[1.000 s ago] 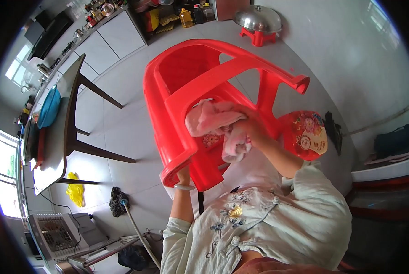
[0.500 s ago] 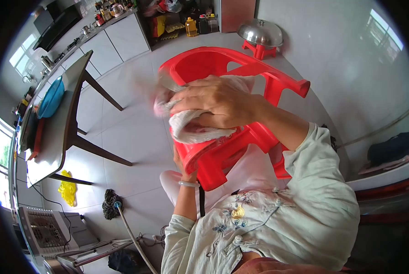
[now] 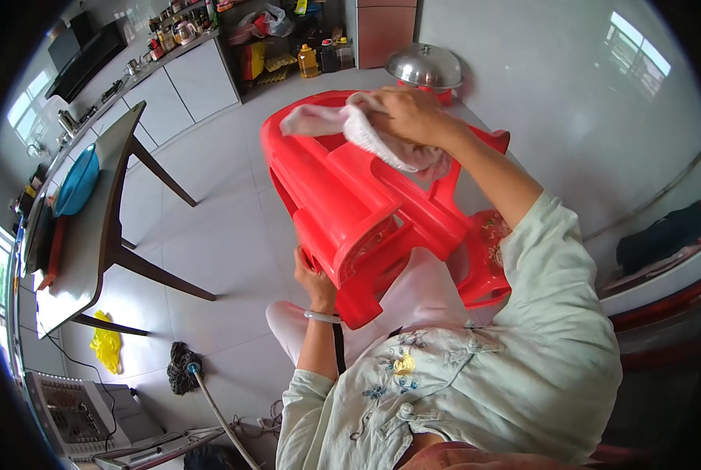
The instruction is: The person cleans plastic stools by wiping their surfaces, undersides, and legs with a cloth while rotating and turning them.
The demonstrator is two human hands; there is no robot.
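A red plastic chair (image 3: pixel 327 211) lies tipped over in front of me, against my knees. My left hand (image 3: pixel 314 280) is closed round its lower left edge, the fingers partly hidden behind the plastic. Bunched in my right hand (image 3: pixel 411 116) is a pale pink and white cloth (image 3: pixel 374 139), held over the chair's far part. One end of the cloth sticks out to the left, and the rest hangs down by the chair's openings. A red plastic piece with a gold flower pattern (image 3: pixel 490 235) shows beside my right knee.
On the left stands a table (image 3: pixel 114 196) with a blue basin (image 3: pixel 78 180). A mop (image 3: pixel 184 368) and a yellow bag (image 3: pixel 106 343) lie on the floor. Behind the chair are a domed metal lid (image 3: pixel 425 66) and several bottles, including a yellow one (image 3: pixel 308 61).
My right hand has moved up and away with the cloth, from the chair's near side to its far part, uncovering the red surface. My left hand keeps its hold on the edge.
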